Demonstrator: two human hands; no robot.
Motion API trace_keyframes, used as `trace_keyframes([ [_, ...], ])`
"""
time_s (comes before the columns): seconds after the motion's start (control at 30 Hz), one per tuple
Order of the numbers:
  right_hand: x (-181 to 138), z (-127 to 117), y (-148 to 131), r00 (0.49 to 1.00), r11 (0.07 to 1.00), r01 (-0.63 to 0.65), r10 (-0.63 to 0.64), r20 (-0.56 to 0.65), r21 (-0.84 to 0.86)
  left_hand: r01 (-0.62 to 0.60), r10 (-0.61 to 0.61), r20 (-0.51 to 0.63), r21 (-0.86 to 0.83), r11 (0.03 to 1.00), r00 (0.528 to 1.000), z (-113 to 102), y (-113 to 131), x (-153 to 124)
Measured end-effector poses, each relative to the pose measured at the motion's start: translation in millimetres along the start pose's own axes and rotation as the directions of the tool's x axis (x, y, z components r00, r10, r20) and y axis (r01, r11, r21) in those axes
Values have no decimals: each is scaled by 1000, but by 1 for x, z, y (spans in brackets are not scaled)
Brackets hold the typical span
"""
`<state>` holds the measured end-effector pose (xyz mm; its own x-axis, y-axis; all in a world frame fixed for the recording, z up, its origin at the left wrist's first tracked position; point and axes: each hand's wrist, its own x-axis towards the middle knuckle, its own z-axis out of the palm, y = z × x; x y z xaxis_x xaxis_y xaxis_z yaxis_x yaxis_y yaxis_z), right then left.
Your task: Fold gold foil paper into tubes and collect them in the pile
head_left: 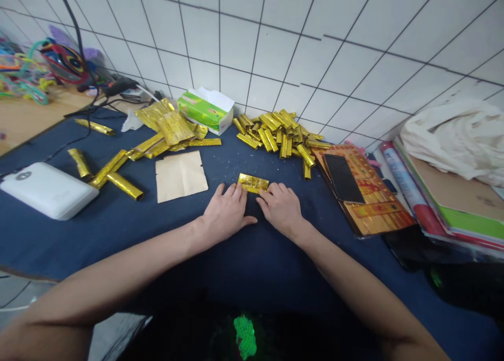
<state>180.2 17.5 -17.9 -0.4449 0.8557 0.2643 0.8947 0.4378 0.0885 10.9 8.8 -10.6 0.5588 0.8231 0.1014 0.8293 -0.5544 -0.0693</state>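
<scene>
- The left hand [226,211] rests on the middle of the surface [224,164], its fingers released, tips touching the near left corner of a gold strip [254,183], thumb spread away.
- The right hand [281,210] has bent fingers at the strip's near right corner; whether they grasp or only press, I cannot tell.
- The strip lies just beyond both hands.
- Toward the left edge sits a white box [49,190].
- A square of paper [181,177] lies left of the strip.
- Toward the right edge, a black phone [343,178] rests on orange sheets [380,195].
- By the far edge are heaped gold rolls [275,131] and a green tissue pack [205,109].
</scene>
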Motion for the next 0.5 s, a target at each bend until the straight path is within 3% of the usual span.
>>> trace_keyframes([
  [0.5,-3,3,3,998,998,-64,64,5,18,3,-4,-19,-7,1000,1000,-1,-3,-3],
])
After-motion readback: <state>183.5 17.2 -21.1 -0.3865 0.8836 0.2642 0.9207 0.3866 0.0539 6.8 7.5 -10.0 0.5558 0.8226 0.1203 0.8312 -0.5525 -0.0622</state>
